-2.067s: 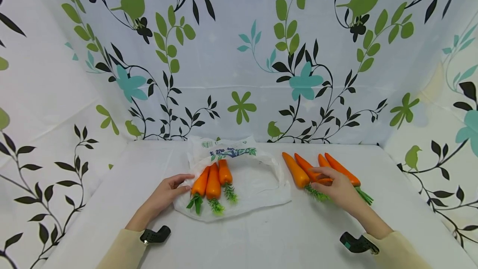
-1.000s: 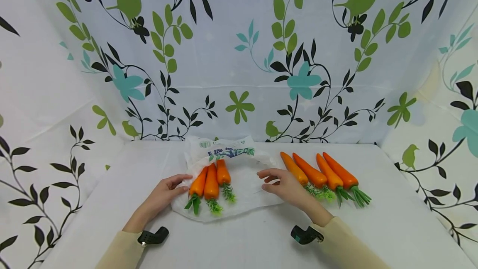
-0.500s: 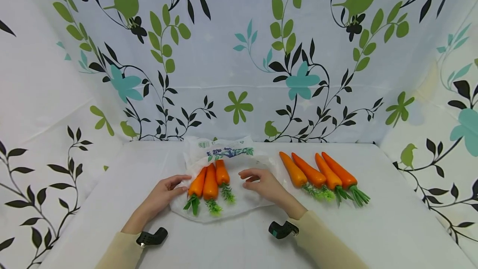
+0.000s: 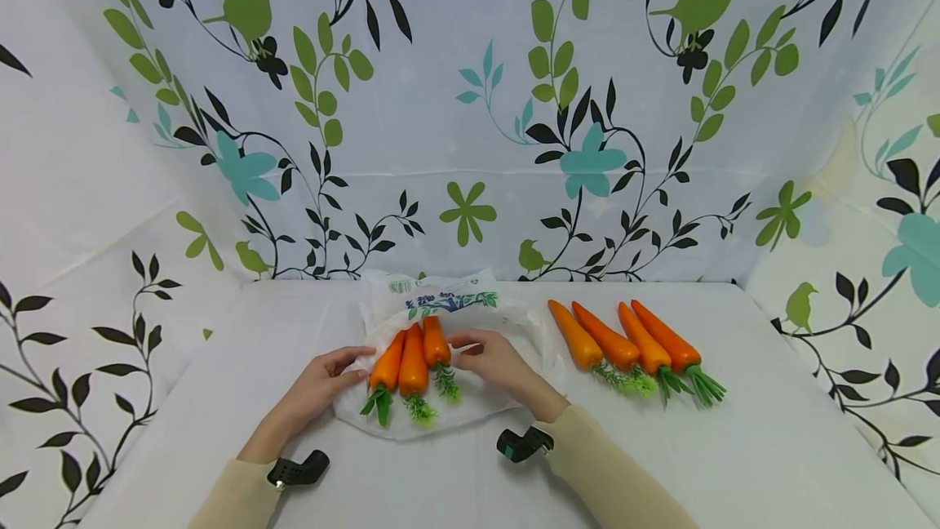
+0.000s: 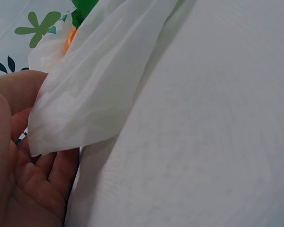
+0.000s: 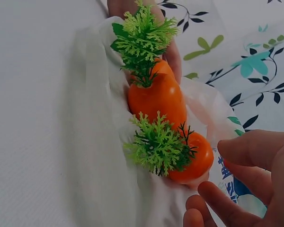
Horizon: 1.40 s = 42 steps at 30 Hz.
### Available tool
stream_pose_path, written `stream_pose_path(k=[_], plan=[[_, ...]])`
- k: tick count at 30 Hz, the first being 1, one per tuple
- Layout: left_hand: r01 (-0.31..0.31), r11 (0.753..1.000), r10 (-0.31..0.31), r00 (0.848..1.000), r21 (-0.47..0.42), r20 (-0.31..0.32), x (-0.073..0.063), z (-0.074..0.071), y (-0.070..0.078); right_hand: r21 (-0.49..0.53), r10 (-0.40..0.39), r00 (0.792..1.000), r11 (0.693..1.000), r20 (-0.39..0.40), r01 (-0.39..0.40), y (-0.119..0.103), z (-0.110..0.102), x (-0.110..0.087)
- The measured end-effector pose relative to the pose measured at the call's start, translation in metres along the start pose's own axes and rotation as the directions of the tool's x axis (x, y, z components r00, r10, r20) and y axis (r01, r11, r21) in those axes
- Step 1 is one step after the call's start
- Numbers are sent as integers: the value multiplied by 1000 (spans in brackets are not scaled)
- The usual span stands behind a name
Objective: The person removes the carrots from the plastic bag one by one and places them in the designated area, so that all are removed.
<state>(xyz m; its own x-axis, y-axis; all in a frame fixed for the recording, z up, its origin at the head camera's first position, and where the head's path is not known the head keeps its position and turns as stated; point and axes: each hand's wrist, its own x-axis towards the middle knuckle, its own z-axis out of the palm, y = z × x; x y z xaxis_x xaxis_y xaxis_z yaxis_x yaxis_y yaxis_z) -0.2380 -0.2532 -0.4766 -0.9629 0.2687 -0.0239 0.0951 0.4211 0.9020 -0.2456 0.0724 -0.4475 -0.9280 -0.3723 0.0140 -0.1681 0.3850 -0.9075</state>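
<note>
A white plastic bag (image 4: 470, 406) with a blue and green tree print lies at the middle left. Three orange carrots with green tops lie at its mouth: a left one (image 4: 387, 362), a middle one (image 4: 414, 366) and a right one (image 4: 436, 343). My left hand (image 4: 319, 384) pinches the bag's left edge; in the left wrist view the white film (image 5: 94, 104) runs between thumb and fingers. My right hand (image 4: 499, 364) is over the bag, its fingertips right beside the right carrot. In the right wrist view its thumb and fingers stand apart around that carrot (image 6: 199, 158), holding nothing.
Several more orange carrots (image 4: 576, 337) lie side by side on the white table (image 4: 433, 480) to the right of the bag. A patterned cloth (image 4: 411, 113) with leaves and birds hangs behind the table and along both sides.
My right hand has let go of a carrot in the right group and moved left to the carrots on the bag. My left hand stays at the bag's edge.
</note>
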Motion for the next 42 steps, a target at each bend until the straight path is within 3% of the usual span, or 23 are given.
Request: stream_pose_path(k=[11, 21, 35, 42], plan=[[-6, 1000, 6, 1000, 5, 1, -1, 0, 0, -48, 131, 986, 991, 102, -127, -11, 5, 15], [-3, 1000, 3, 1000, -15, 7, -1, 0, -1, -78, 105, 970, 993, 218, -90, -17, 7, 17], [-2, 1000, 2, 1000, -17, 8, 0, 1, 0, 2, 158, 980, 987, 124, -160, -12, 8, 17], [1, 1000, -1, 1000, -5, 3, -1, 0, 2, 0, 130, 981, 991, 147, -132, -10, 7, 17]])
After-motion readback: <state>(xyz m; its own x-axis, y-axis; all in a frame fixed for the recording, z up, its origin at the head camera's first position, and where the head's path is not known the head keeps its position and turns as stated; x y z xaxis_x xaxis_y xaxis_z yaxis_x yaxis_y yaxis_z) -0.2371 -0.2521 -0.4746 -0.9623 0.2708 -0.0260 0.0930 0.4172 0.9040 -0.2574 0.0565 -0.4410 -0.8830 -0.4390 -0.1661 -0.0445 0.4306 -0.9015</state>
